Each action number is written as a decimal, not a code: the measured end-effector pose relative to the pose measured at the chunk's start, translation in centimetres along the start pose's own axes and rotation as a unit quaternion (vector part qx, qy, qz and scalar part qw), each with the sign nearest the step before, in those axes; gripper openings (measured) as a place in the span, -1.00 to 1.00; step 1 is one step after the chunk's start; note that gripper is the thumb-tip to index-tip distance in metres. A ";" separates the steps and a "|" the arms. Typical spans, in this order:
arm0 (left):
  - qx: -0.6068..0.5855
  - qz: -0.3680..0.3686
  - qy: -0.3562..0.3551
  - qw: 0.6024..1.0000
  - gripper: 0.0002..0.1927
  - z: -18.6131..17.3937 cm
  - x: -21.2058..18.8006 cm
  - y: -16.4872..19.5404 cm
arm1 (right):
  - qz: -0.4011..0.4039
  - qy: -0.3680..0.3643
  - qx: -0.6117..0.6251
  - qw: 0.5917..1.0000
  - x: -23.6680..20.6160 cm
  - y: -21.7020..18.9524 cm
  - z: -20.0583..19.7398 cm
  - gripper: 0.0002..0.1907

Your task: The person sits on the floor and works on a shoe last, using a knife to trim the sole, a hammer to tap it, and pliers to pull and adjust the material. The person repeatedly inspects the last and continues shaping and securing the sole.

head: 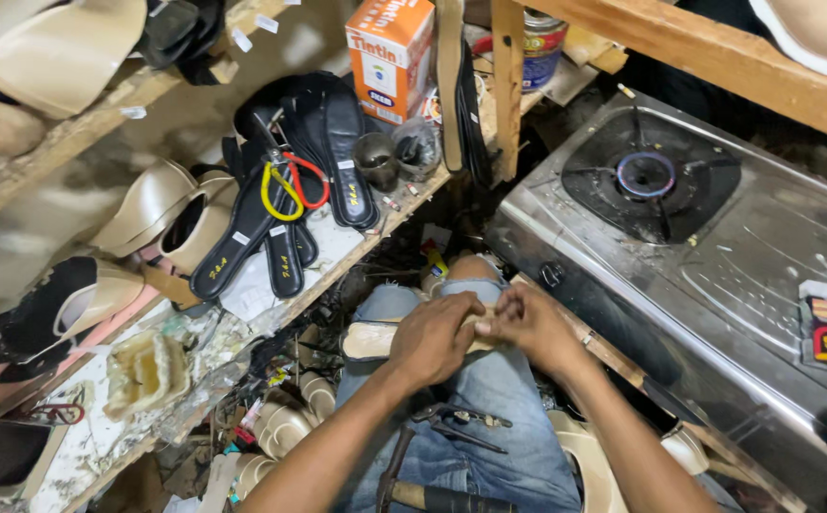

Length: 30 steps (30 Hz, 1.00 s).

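Cluttered workshop: a wooden bench [356, 252] to my left carries black insoles [285, 204] and beige sandals [161, 209]; a steel gas stove [717, 256] stands to my right, burner lit. A beige shoe sole [370, 339] lies across my denim-covered lap. My left hand [435, 337] is clamped over it, fingers curled together. My right hand [527, 326] pinches its edge, fingertips closed. Both forearms converge from below, wrists bent inward.
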<state>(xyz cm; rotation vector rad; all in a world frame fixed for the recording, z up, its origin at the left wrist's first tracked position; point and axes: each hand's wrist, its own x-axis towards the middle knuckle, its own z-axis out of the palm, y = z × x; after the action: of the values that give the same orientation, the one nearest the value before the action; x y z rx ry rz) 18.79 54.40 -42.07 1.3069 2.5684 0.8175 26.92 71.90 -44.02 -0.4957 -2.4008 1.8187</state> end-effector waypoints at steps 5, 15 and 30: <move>0.049 0.074 0.018 0.996 -0.55 0.1 0.3 -0.5 | -0.121 -0.194 -0.074 0.971 -10.1 0.6 5.7 -0.80; 0.202 0.170 -0.014 0.964 -0.20 0.9 0.1 0.1 | -0.134 -0.251 -0.064 0.957 -14.0 3.7 5.4 -0.62; 0.216 0.177 0.015 0.960 -0.24 2.1 0.2 0.2 | 0.100 0.093 0.215 0.967 -11.3 2.5 2.0 -0.37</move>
<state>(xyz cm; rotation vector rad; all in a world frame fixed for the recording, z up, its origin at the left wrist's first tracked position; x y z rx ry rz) 19.53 55.53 -43.75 1.9306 2.6719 0.3195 37.56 67.22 -45.56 -0.8346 -1.8176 2.1806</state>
